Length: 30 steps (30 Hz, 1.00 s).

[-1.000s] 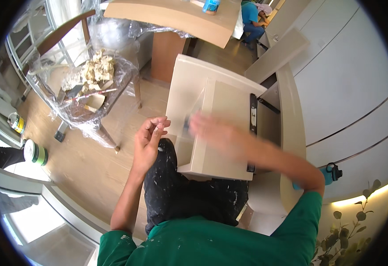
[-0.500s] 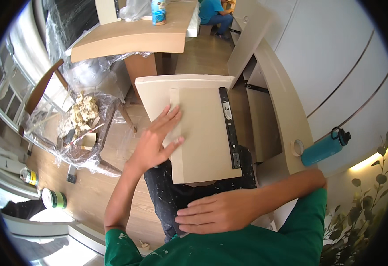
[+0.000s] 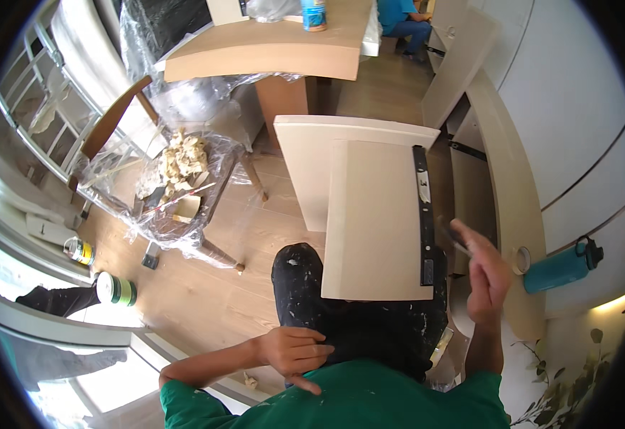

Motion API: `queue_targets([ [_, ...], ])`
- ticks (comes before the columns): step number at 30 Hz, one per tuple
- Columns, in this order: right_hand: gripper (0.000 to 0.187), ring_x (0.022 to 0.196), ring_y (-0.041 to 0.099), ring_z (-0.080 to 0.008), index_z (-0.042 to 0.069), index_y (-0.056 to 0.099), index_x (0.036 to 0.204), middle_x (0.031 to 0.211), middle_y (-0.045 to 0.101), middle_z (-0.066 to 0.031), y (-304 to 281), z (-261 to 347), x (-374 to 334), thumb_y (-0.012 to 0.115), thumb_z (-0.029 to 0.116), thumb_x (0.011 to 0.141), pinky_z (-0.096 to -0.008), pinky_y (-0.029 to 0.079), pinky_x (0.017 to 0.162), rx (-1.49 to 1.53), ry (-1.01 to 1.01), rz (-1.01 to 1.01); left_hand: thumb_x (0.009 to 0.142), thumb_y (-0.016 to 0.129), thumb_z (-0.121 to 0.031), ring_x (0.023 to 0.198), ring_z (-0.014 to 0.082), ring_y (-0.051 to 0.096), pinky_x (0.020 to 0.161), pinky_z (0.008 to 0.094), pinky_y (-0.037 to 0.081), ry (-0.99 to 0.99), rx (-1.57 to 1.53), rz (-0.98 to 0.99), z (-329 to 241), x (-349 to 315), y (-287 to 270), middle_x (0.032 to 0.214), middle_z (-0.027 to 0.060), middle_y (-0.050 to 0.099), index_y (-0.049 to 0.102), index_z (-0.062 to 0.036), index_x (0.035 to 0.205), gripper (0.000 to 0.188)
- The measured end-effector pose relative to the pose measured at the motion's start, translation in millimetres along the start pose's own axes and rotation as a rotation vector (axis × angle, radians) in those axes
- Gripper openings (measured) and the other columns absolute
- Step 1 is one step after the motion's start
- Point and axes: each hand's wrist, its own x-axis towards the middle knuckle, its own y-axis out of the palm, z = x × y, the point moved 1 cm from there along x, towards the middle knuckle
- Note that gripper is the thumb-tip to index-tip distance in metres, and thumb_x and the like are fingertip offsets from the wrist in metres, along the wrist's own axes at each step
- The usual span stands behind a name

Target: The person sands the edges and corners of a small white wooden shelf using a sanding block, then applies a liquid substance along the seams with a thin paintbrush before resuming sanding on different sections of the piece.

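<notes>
Beige drawer (image 3: 373, 222): directly at my 12 o'clock, one side uppermost, its near edge over my paint-spotted trousers (image 3: 304, 289). A black slide rail (image 3: 424, 214) runs along its 3 o'clock edge. My right hand (image 3: 487, 275), at the drawer's 4 o'clock and clear of the rail, has thumb and fingers clamped on a thin dark piece (image 3: 455, 237), blurred. My left hand (image 3: 294, 354), at the drawer's 7 o'clock, sits close against my green shirt (image 3: 341, 397), thumb apart from loosely bent fingers. Teal bottle (image 3: 559, 274): my 3 o'clock, tape roll (image 3: 517, 262) just beside it.
</notes>
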Motion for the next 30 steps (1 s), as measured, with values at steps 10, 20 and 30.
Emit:
queue_targets([
  [10, 0.05, 0.136, 0.056, -0.0388, -0.004, 0.06, 0.138, 0.141, 0.063, -0.0204, 31, -13, 67, 0.045, -0.012, 0.091, -0.0457, 0.042, 0.116, -0.462, -0.236, 0.173, 0.1, 0.064, -0.027, 0.104, 0.0313, 0.07, 0.097, 0.0438, 0.052, -0.65, 0.15, -0.886, 60, -43, -27, 0.115, 0.0174, 0.072, 0.063, 0.0027, 0.119, 0.035],
  [20, 0.048, 0.144, 0.046, -0.0413, -0.004, 0.061, 0.138, 0.152, 0.052, -0.021, 47, -9, 69, 0.061, 0.009, 0.092, -0.0489, 0.035, 0.12, -0.348, -0.108, 0.435, 0.086, 0.08, -0.011, 0.116, 0.0336, 0.059, 0.1, 0.0449, 0.048, -1.063, 0.738, -1.065, 142, -174, -112, 0.122, 0.0166, 0.061, 0.054, -0.002, 0.136, 0.057],
  [30, 0.036, 0.129, 0.059, -0.0387, -0.004, 0.068, 0.126, 0.139, 0.063, -0.0218, 17, -8, 38, 0.063, 0.014, 0.095, -0.0451, 0.043, 0.112, -0.233, 0.056, 0.328, 0.086, 0.058, 0.0, 0.127, 0.0333, 0.054, 0.104, 0.0457, 0.045, -1.069, 1.211, -0.071, 239, -255, -250, 0.135, 0.0142, 0.06, 0.072, -0.009, 0.118, 0.036],
])
